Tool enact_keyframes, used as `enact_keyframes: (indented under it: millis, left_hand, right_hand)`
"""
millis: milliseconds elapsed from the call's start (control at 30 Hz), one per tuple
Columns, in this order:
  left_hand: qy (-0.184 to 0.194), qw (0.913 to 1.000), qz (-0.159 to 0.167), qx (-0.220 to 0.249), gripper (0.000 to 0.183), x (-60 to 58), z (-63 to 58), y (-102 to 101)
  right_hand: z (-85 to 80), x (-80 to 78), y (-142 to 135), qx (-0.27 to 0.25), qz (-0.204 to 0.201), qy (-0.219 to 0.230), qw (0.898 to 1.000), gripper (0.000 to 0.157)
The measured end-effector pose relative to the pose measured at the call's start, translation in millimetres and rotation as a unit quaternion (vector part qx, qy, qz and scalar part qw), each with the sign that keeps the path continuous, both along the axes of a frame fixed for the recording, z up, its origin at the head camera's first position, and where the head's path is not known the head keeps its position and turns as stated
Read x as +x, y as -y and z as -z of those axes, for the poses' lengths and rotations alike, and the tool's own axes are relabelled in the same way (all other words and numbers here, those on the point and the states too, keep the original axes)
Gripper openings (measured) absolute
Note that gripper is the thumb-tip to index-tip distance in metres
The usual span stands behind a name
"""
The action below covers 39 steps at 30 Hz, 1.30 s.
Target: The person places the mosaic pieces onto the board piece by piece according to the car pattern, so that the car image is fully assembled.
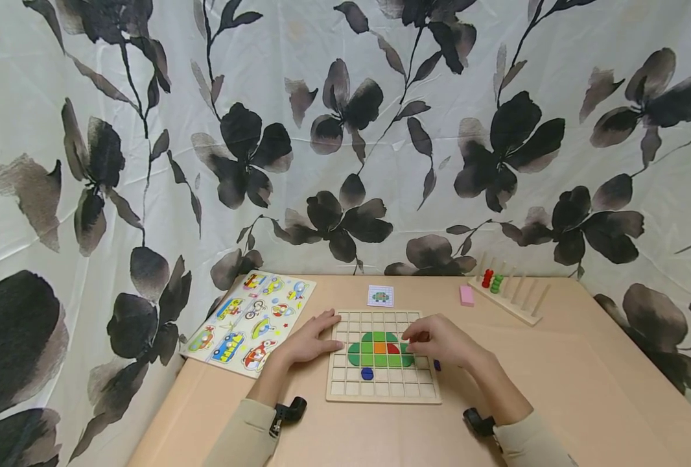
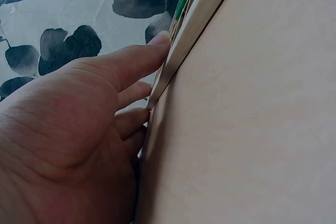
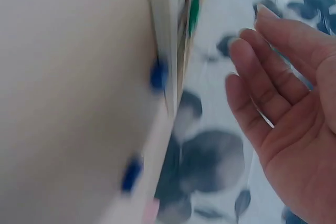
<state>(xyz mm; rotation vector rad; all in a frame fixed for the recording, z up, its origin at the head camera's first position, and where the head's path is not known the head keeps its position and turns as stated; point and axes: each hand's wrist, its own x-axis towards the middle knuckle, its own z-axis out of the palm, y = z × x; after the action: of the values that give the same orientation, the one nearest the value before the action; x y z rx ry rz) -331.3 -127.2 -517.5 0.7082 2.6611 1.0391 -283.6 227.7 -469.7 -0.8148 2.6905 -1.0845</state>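
A wooden grid board [image 1: 383, 400] lies on the table with green tiles [image 1: 373, 359], an orange tile [image 1: 380, 347] and a red tile [image 1: 392, 349] set together in its cells. Below them on the board is a blue piece [image 1: 367, 373]. At the board's left edge rests my left hand [image 1: 310, 338], fingers extended; its thumb touches the rim in the left wrist view. My right hand [image 1: 442, 340] hovers over the right side, and the right wrist view shows its fingers [image 3: 252, 72] loosely bent with nothing between them. Two blue pieces [image 3: 131, 174] appear beside the board there.
Behind the board lies a small pattern card [image 1: 380, 296]. A vehicle picture board [image 1: 249, 324] sits at the left. Toward the back right are a pink block [image 1: 467, 296] and a peg stand [image 1: 505, 298] carrying red and green beads. A floral curtain [image 1: 299, 162] hangs behind the table.
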Motion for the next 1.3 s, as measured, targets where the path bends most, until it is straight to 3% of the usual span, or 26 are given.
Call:
enact_keyframes:
  millis: [233,500,700,1300]
  left_hand:
    - [0.008,0.9999,-0.008,0.001,0.072,2.0,0.0,1]
    - [0.004,1.0000,-0.003,-0.002,0.073,1.2,0.0,0]
    - [0.000,1.0000,-0.001,-0.003,0.074,-0.1,0.1,0]
    - [0.005,1.0000,-0.006,-0.003,0.073,0.5,-0.4,0]
  right_hand:
    - [-5.2,-0.2,-48,0.019,0.025,0.024,0.999,0.028]
    - [4.6,-2.5,-54,0.049,0.001,0.094,0.994,0.026]
    - [10.6,-2.9,-50,0.069,-0.006,0.083,0.994,0.023]
    - [14.1,-5.1,-48,0.097,0.023,0.046,0.994,0.015]
